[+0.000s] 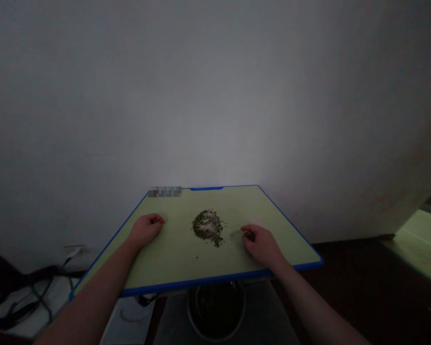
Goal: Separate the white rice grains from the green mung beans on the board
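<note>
A loose pile of small greenish-brown beans [204, 232], with whitish grains mixed in the middle, lies on a pale yellow-green board [179, 263] with a blue rim. Left of the pile, my left hand [148, 228] rests on the board with its fingers curled in; whether anything is inside them is hidden. To the right of the pile, the fingers of my right hand [261, 243] close on a thin transparent plastic piece [237, 238]. Its left edge faces the beans, and my hand covers the rest. One stray bean [197, 258] lies nearer the front edge.
Beneath the board's front edge stands a round metal pot [216, 311] with a dark inside. A plain wall [208, 105] rises behind the board. Dark cables [39, 297] lie in a tangle at lower left. Another pale surface [420, 239] is at far right.
</note>
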The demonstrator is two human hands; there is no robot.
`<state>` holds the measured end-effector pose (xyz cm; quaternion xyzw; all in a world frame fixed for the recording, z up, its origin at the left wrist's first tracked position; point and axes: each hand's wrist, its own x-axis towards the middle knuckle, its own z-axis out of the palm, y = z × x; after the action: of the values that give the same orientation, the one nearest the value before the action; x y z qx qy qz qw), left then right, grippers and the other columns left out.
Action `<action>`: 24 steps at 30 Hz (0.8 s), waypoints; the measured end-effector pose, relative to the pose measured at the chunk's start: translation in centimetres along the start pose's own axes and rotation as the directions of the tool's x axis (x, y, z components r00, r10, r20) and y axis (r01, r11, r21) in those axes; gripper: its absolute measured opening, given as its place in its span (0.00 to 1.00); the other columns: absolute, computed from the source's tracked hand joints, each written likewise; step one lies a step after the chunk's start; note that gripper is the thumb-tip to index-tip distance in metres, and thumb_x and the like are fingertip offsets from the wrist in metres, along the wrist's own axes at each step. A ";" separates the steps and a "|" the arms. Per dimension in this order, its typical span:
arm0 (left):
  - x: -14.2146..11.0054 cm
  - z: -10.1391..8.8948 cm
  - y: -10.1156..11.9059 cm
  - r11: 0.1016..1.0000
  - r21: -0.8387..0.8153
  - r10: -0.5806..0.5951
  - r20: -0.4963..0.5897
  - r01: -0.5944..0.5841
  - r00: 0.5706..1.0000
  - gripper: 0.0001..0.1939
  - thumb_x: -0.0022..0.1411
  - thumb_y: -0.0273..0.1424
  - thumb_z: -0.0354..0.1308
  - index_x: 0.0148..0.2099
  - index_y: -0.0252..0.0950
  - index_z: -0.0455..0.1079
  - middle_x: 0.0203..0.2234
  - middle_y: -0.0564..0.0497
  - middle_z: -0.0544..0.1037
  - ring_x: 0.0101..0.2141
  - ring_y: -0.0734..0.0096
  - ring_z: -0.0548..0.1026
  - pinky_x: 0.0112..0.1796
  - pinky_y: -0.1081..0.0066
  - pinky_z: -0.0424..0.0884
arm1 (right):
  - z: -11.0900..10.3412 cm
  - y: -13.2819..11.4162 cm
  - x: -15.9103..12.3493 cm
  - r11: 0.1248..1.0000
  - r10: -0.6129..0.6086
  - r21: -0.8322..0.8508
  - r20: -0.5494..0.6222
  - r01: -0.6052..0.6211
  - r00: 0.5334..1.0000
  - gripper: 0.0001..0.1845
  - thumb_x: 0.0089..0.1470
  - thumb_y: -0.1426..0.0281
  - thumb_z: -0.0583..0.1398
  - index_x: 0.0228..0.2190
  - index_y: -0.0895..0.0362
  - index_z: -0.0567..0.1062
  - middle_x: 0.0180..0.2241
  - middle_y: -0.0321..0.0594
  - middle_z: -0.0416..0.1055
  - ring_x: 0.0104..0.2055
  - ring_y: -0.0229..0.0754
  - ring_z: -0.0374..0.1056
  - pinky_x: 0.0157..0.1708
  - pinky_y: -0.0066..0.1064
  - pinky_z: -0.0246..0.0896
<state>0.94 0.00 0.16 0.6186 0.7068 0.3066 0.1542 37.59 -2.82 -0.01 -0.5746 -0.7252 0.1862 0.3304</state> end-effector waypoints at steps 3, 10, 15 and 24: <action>0.0 0.0 0.1 1.000 0.006 -0.014 -0.004 0.014 1.000 0.10 0.44 0.31 0.49 0.29 0.36 0.70 0.20 0.54 0.72 0.24 0.69 0.70 0.26 0.73 0.63 | 0.2 -0.4 -0.1 1.000 -0.023 0.013 0.016 0.023 1.000 0.17 0.45 0.73 0.55 0.39 0.58 0.75 0.28 0.38 0.75 0.30 0.38 0.69 0.32 0.27 0.60; -0.3 -0.2 0.7 1.000 -0.005 -0.029 0.001 0.029 1.000 0.11 0.44 0.31 0.49 0.30 0.35 0.70 0.19 0.54 0.72 0.23 0.69 0.70 0.26 0.72 0.63 | 0.7 -1.2 -0.5 0.998 -0.060 0.037 0.045 0.059 0.997 0.16 0.46 0.73 0.56 0.38 0.58 0.76 0.26 0.38 0.75 0.28 0.38 0.69 0.32 0.28 0.60; -0.5 -0.4 1.2 1.000 -0.006 -0.028 0.002 0.028 1.000 0.10 0.44 0.31 0.49 0.29 0.35 0.70 0.18 0.54 0.71 0.23 0.69 0.70 0.26 0.72 0.63 | 0.7 -1.1 -0.7 0.997 -0.064 0.047 0.054 0.061 0.996 0.15 0.46 0.73 0.56 0.38 0.58 0.76 0.28 0.38 0.75 0.29 0.39 0.69 0.33 0.28 0.60; -0.3 -0.1 0.6 0.999 -0.031 -0.034 0.006 0.034 0.999 0.11 0.43 0.31 0.49 0.29 0.35 0.70 0.19 0.54 0.72 0.23 0.69 0.70 0.25 0.72 0.63 | 0.7 -0.7 -0.4 0.998 -0.043 0.036 0.044 0.042 0.998 0.16 0.45 0.73 0.56 0.38 0.58 0.76 0.28 0.39 0.75 0.30 0.39 0.69 0.33 0.28 0.60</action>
<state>1.37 -0.29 0.60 0.6049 0.7118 0.3132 0.1712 36.63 -3.29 -0.16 -0.5489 -0.7411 0.2047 0.3280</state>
